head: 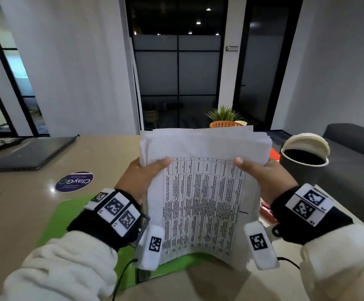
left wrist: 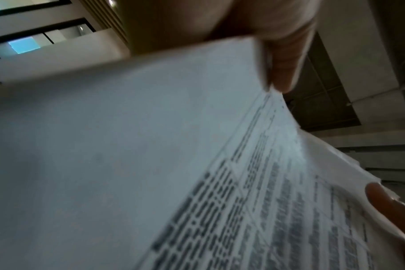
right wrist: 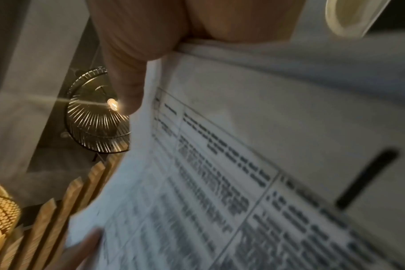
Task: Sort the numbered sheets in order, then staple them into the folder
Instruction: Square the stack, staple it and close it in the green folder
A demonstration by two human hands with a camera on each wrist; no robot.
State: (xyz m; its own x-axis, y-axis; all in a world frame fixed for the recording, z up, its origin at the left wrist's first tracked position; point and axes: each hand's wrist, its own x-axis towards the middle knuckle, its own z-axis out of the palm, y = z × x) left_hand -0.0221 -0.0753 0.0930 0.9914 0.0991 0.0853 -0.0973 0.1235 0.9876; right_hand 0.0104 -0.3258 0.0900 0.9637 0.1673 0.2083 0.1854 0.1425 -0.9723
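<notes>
A stack of white sheets (head: 200, 192) printed with a table stands upright in front of me, its lower edge resting on the open green folder (head: 68, 216) on the table. My left hand (head: 142, 177) grips the stack's left edge, thumb on the front page. My right hand (head: 263, 177) grips the right edge the same way. The wrist views show the sheets (left wrist: 150, 146) (right wrist: 266, 146) close up, with the left thumb (left wrist: 285, 69) and the right thumb (right wrist: 127, 78) pressed on the paper. A red object (head: 266, 211), perhaps the stapler, lies half hidden behind the right wrist.
A closed laptop (head: 31, 153) lies at the table's far left, with a round purple sticker (head: 74, 181) nearer me. A potted plant in an orange basket (head: 224, 120) stands behind the sheets. An open white-lidded bin (head: 304, 155) stands at the right, before a grey sofa (head: 354, 148).
</notes>
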